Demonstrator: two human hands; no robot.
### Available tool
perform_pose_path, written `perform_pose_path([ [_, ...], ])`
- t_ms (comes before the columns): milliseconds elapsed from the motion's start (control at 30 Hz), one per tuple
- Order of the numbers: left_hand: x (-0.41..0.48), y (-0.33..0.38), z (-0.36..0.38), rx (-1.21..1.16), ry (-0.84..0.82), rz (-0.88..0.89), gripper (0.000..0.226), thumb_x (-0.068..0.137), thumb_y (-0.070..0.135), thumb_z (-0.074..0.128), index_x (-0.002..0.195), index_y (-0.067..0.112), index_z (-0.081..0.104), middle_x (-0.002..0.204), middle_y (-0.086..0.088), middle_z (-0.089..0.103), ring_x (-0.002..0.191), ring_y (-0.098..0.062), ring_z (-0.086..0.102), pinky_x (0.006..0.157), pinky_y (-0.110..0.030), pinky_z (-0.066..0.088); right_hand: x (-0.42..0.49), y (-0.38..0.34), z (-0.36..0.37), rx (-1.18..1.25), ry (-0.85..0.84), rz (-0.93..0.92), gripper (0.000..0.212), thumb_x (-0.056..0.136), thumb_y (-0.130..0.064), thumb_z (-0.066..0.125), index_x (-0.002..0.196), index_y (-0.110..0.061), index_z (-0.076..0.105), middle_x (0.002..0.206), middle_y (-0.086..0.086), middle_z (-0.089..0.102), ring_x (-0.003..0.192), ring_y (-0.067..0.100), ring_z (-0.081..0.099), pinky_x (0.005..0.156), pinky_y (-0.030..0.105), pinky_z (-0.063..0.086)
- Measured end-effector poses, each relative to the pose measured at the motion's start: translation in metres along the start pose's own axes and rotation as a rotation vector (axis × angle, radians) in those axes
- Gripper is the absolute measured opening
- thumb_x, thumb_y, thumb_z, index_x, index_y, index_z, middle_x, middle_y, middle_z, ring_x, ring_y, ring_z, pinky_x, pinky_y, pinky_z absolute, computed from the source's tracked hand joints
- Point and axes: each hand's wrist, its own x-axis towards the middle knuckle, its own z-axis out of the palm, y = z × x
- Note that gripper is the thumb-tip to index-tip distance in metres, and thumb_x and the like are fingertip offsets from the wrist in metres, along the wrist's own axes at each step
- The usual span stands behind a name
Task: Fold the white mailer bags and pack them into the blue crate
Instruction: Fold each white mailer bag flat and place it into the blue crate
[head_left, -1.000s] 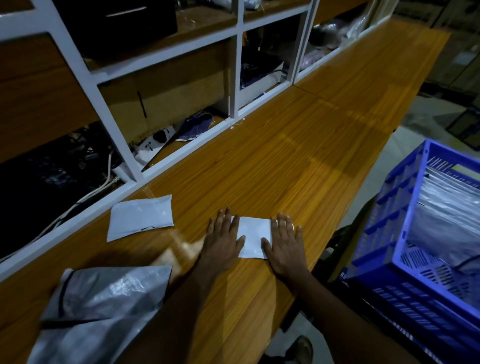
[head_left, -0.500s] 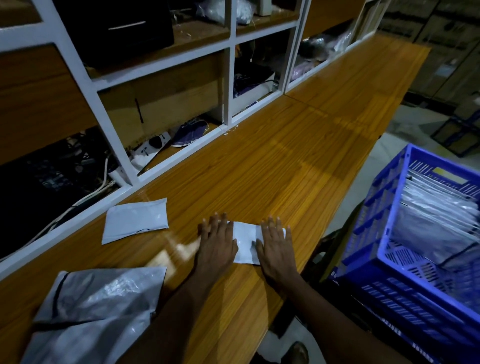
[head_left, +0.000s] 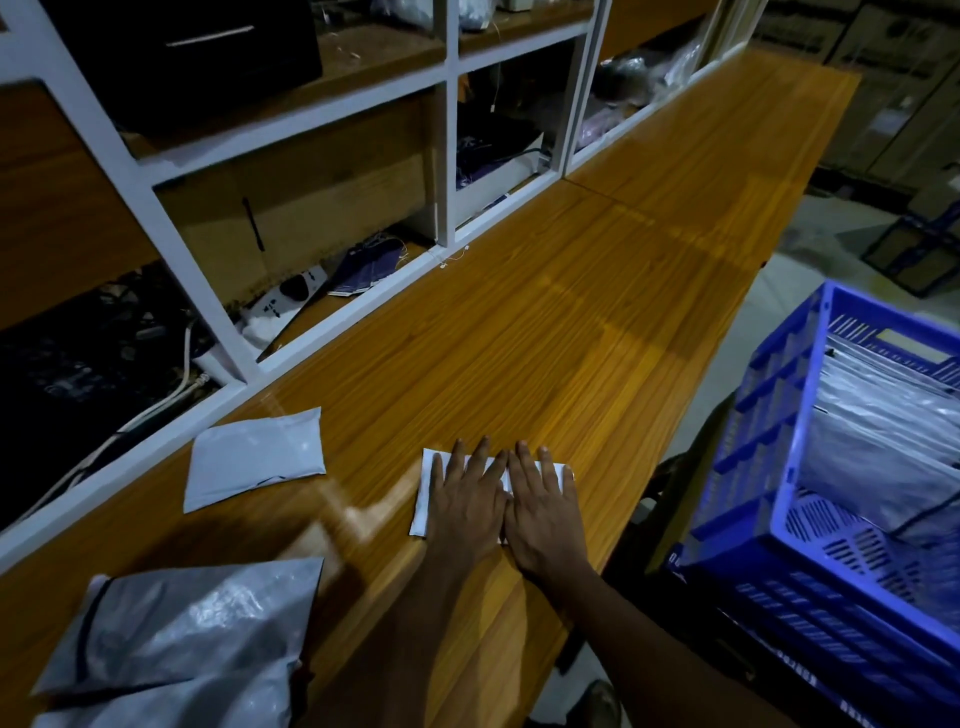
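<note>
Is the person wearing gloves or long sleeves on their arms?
No gloves: the left hand and the right hand are bare. Both forearms are bare too, with no sleeve, watch or bracelet in view. The light is dim, so I cannot tell about rings.

A long, glossy wooden counter (head_left: 597, 312) runs away into a dim room, with a paler band of light across its middle. Along its left edge stands a white-framed shelf unit (head_left: 448, 156), whose compartments hold a cardboard sheet (head_left: 322, 197), a white power strip (head_left: 283, 306) and loose cables (head_left: 161, 405). To the right lies a grey floor (head_left: 815, 244), with stacked cardboard boxes (head_left: 893, 114) beyond.
</note>
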Motion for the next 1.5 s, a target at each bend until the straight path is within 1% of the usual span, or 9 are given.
perform_pose_path([
  [267, 0.012, -0.003, 0.000, -0.027, 0.017, -0.024, 0.055, 0.095, 0.046, 0.033, 0.141, 0.026, 0.056, 0.151, -0.006, 0.048, 0.141, -0.037, 0.041, 0.109, -0.057, 0.036, 0.017, 0.005, -0.001, 0.023, 0.006, 0.027, 0.061, 0.105, -0.042, 0.012, 0.157, -0.012, 0.023, 0.164, 0.010, 0.021, 0.151, 0.036, 0.013, 0.118, 0.058, 0.023],
  [400, -0.001, -0.007, 0.003, -0.007, 0.047, -0.013, 0.054, 0.099, 0.045, 0.028, 0.148, 0.029, 0.047, 0.156, -0.009, 0.041, 0.144, -0.038, 0.036, 0.113, -0.056, 0.031, 0.010, 0.006, 0.001, 0.030, 0.019, 0.019, 0.059, 0.107, -0.043, 0.015, 0.158, -0.014, 0.020, 0.165, 0.008, 0.016, 0.153, 0.032, 0.008, 0.120, 0.056, 0.017],
  [600, -0.013, -0.005, 0.003, 0.006, 0.058, -0.008, 0.055, 0.104, 0.042, 0.020, 0.151, 0.025, 0.042, 0.159, -0.010, 0.035, 0.146, -0.038, 0.031, 0.114, -0.056, 0.031, -0.001, 0.005, 0.008, 0.038, 0.022, 0.043, 0.059, 0.107, -0.041, 0.019, 0.156, -0.009, 0.026, 0.164, 0.014, 0.018, 0.152, 0.037, 0.009, 0.120, 0.055, 0.019],
  [800, 0.006, -0.008, -0.003, 0.034, -0.022, -0.037, 0.060, 0.101, 0.044, 0.016, 0.149, 0.020, 0.045, 0.158, -0.012, 0.037, 0.145, -0.040, 0.031, 0.114, -0.057, 0.027, 0.018, 0.007, 0.003, 0.010, -0.015, 0.071, 0.068, 0.103, -0.049, 0.004, 0.159, -0.010, 0.014, 0.166, 0.013, 0.004, 0.153, 0.035, 0.000, 0.123, 0.049, 0.006],
  [933, -0.006, -0.022, -0.002, 0.075, -0.004, -0.021, 0.062, 0.103, 0.046, 0.017, 0.152, 0.015, 0.039, 0.158, -0.016, 0.035, 0.146, -0.039, 0.030, 0.116, -0.057, 0.027, 0.011, 0.011, 0.004, 0.063, 0.012, 0.083, 0.079, 0.100, -0.057, -0.006, 0.158, -0.008, 0.017, 0.166, 0.014, 0.005, 0.153, 0.034, -0.001, 0.123, 0.047, 0.001],
  [1100, -0.014, -0.045, -0.006, 0.042, 0.008, -0.046, 0.062, 0.102, 0.045, 0.022, 0.148, 0.011, 0.046, 0.157, -0.016, 0.037, 0.144, -0.037, 0.035, 0.111, -0.059, 0.033, 0.008, 0.024, 0.007, 0.097, -0.008, 0.099, 0.074, 0.101, -0.056, 0.001, 0.159, -0.012, 0.011, 0.166, 0.008, -0.004, 0.153, 0.028, -0.009, 0.123, 0.050, -0.001],
  [1267, -0.008, -0.049, -0.009, 0.067, -0.019, -0.050, 0.067, 0.102, 0.048, 0.015, 0.152, 0.011, 0.039, 0.161, -0.017, 0.027, 0.149, -0.036, 0.025, 0.113, -0.063, 0.026, 0.022, 0.032, -0.003, 0.034, -0.040, 0.048, 0.078, 0.096, -0.059, -0.008, 0.160, -0.016, 0.006, 0.167, 0.004, -0.005, 0.153, 0.026, -0.009, 0.121, 0.056, -0.002],
  [1367, -0.013, -0.056, -0.011, 0.087, -0.046, -0.064, 0.071, 0.100, 0.051, 0.009, 0.155, 0.013, 0.032, 0.164, -0.015, 0.021, 0.151, -0.036, 0.018, 0.116, -0.063, 0.018, 0.011, 0.035, -0.004, 0.029, -0.046, 0.083, 0.082, 0.092, -0.060, -0.013, 0.160, -0.016, 0.002, 0.167, 0.004, -0.009, 0.153, 0.025, -0.011, 0.121, 0.055, -0.004],
  [1500, -0.017, -0.063, -0.017, 0.121, -0.072, -0.073, 0.067, 0.101, 0.050, 0.023, 0.155, 0.011, 0.031, 0.164, -0.014, 0.021, 0.151, -0.039, 0.015, 0.117, -0.064, 0.015, 0.000, 0.036, -0.001, 0.034, -0.054, 0.164, 0.096, 0.082, -0.066, -0.028, 0.159, -0.015, -0.001, 0.166, 0.005, -0.012, 0.152, 0.027, -0.013, 0.121, 0.053, -0.009],
])
